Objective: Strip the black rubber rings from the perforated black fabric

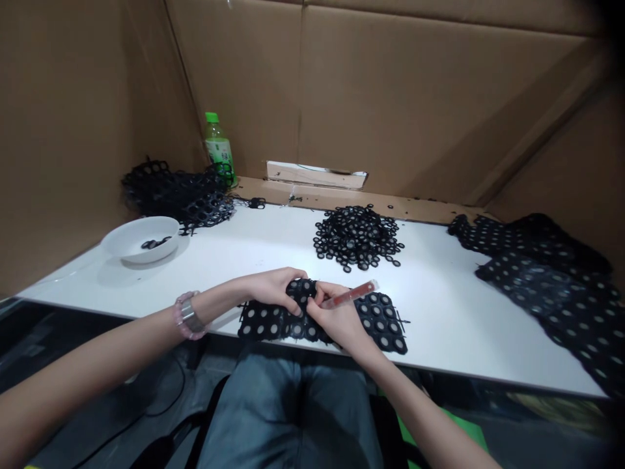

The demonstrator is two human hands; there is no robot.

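A black sheet [381, 320] set with rows of pale round discs lies at the table's front edge. My left hand [278, 290] grips its middle part, the thumb on top and the fingers at the far edge, where the sheet looks slightly raised. From the right, my right hand [339, 319] is closed round a slim pen-like tool [351, 295] with a clear and reddish-brown handle. The handle slants up to the right. Its tip is hidden by my fingers, close to the left thumb and against the sheet.
Beyond my hands is a heap of small black rings [359, 236]. At left stand a white bowl [127, 241] holding a few black pieces, a tangle of black mesh offcuts [180, 195] and a green bottle [219, 146]. More dotted black sheets [541, 280] lie at right. Cardboard walls [390, 98] enclose the table.
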